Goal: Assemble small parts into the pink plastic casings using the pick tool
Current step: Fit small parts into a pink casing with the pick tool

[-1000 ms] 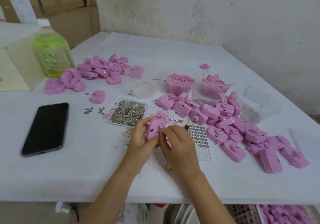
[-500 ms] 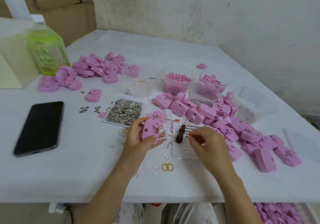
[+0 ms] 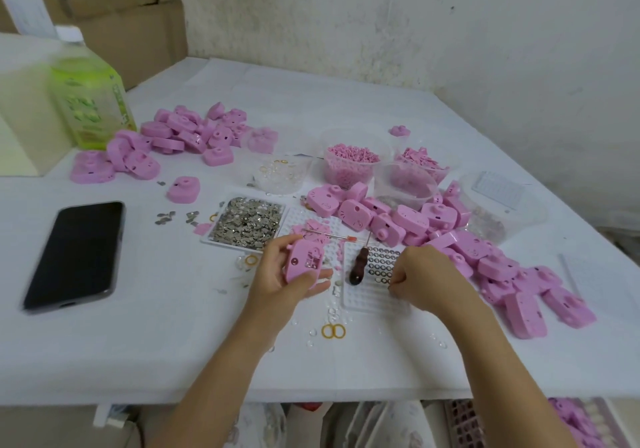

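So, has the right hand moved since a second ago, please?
Yes, the right hand moved rightward, from the casing to beyond the pick tool.

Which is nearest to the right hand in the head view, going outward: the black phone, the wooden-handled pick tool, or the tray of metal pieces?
1. The wooden-handled pick tool, just left of the right hand, lying on the white grid tray.
2. The tray of metal pieces, farther left and back.
3. The black phone, far over on the left.
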